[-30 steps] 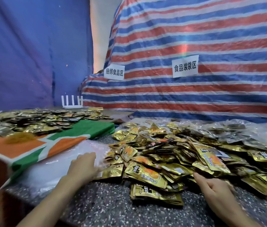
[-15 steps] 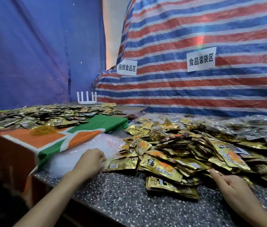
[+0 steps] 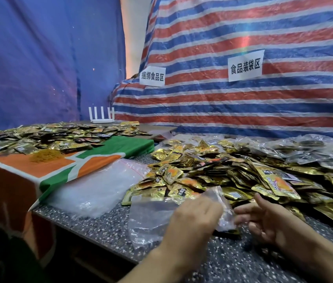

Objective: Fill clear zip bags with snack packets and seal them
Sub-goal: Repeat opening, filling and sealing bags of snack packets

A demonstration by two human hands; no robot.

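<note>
A clear zip bag (image 3: pixel 149 219) is held over the bench (image 3: pixel 100 227), beside the snack packets (image 3: pixel 222 176), pinched by the left grip (image 3: pixel 194 217), presumably so its mouth can be parted by the spread right grip (image 3: pixel 267 221).

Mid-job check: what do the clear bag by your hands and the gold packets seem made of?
Zip bag: thin clear plastic film, probably polyethylene; see-through, crinkled, glossy highlights. Snack packets: apparently metallised foil laminate, shiny gold; mirror-like glints, printed faces.
</note>
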